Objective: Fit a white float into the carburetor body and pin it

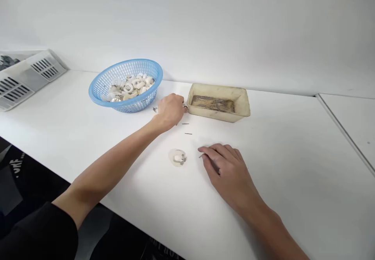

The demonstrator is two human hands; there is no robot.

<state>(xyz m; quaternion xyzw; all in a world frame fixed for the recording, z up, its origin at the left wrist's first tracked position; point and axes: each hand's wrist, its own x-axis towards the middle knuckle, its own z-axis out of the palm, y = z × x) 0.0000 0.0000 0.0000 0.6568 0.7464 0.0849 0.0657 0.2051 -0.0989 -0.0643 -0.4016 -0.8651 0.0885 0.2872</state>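
Observation:
My left hand (170, 111) rests curled on the table between a blue plastic basket (146, 66) and a beige plastic tray (222, 115), and its fingertips touch the tray's near corner. A small white-and-dark piece (185, 107) shows at those fingertips, but I cannot tell whether they hold it. My right hand (225, 170) pinches a thin metal pin (201, 155) near a white plastic clip with a metal part (178, 158), which sits on a pale round disc (172, 156). Two loose pins (187, 133) lie between my hands.
The basket holds several white rings with metal parts, and the tray holds a heap of metal pins (212, 103). A small metal piece (154, 110) lies beside my left hand. A slotted white-and-grey panel (29, 78) stands at the far left, and a table seam (345, 131) runs at the right.

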